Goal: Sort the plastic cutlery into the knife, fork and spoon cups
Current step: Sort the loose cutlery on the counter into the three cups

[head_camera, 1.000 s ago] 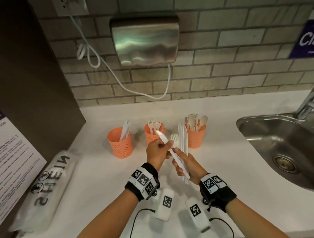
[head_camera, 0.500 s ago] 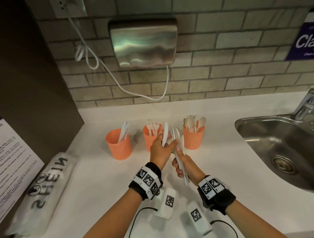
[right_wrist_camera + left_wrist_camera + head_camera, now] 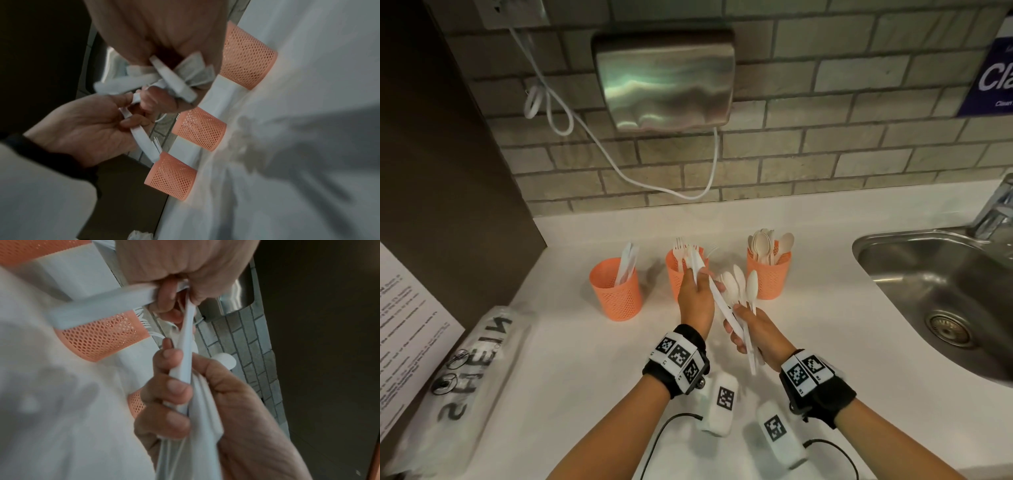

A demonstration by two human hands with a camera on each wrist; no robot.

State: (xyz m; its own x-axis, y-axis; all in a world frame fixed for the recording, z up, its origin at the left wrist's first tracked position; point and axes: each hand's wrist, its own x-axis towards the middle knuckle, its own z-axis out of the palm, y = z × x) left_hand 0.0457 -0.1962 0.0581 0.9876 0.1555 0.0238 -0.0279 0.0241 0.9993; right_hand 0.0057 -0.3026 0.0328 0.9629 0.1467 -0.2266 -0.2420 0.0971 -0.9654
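Three orange mesh cups stand in a row on the white counter: the knife cup [image 3: 616, 294] at left, the fork cup [image 3: 674, 274] in the middle, the spoon cup [image 3: 770, 277] at right. My left hand [image 3: 700, 277] is in front of the fork cup and pinches a white plastic knife [image 3: 717, 301] that slants down to my right hand [image 3: 743, 318]. That hand grips a bundle of white cutlery [image 3: 731, 287] with spoon bowls fanned upward. The left wrist view shows my left fingers [image 3: 164, 303] pinching the knife [image 3: 102, 306] above the bundle [image 3: 180, 369].
A steel sink [image 3: 928, 291] with a tap [image 3: 996, 209] lies to the right. A lettered plastic bag [image 3: 476, 359] and a printed sheet [image 3: 407, 325] lie at the left. Two white tagged devices [image 3: 719, 407] with cables sit near the front edge. A hand dryer [image 3: 664, 78] hangs on the brick wall.
The knife in my left hand has tipped from upright to a slant, its lower end now at my right hand. The bundle has turned, and spoon bowls now fan out.
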